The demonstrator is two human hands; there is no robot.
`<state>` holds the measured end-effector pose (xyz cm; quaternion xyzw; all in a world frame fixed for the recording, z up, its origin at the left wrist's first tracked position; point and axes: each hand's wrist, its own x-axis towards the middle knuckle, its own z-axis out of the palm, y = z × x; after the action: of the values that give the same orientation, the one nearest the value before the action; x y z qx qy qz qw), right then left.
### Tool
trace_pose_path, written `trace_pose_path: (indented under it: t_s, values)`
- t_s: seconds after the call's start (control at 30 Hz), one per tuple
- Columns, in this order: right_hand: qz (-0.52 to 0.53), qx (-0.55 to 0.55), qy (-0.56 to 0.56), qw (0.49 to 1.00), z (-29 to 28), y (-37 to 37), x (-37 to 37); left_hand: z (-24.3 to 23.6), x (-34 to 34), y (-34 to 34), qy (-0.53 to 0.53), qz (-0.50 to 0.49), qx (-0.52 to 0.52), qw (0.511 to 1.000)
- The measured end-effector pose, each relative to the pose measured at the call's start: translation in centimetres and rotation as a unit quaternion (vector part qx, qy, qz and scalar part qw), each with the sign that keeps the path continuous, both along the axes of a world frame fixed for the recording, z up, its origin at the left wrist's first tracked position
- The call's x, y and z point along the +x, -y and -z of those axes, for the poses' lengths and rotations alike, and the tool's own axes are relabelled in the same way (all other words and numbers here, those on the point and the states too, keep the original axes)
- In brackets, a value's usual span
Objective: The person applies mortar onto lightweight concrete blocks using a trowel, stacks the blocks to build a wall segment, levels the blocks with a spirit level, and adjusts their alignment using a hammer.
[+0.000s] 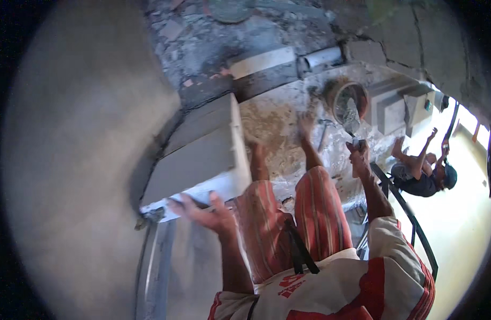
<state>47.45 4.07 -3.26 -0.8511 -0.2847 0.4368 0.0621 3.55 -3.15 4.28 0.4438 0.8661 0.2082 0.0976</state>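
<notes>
My right hand (359, 153) is closed around the handle of a trowel (351, 114). The trowel's blade, coated in grey material, lies over the mouth of a round bucket (364, 97) with a reddish-brown rim. My left hand (209, 214), a little blurred, has its fingers spread at the near edge of a pale block (189, 162) with flat grey faces and a white side. Whether the fingertips touch that edge, I cannot tell. The block sits against the plastered wall at left.
My bare feet stand on a rough, mortar-stained surface (272, 125). Farther off lie a light pipe (322, 57), a long white block (262, 63) and rubble (202, 48). Several pale blocks (392, 109) stand at right. Beyond a dark metal rail (410, 213), another person (418, 178) wears a cap.
</notes>
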Motion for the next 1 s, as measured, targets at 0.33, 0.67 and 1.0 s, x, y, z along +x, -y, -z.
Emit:
trace_pose_path:
  t_s: [0.33, 0.67, 1.0]
  values:
    - [-0.232, -0.052, 0.181, 0.954, 9.9, 2.0, 17.9, -0.9, 0.3, 0.2, -0.068, 0.015, -0.055, 0.996]
    - [-0.322, -0.091, 0.294, 0.895, 18.5, -5.3, 19.6, -0.9, -3.6, 2.5, -0.176, 0.182, -0.107, 0.961]
    - [-0.557, -0.004, 0.379, 0.739, 26.6, -2.1, 18.2, -1.1, -4.0, 2.4, -0.342, 0.312, -0.139, 0.876]
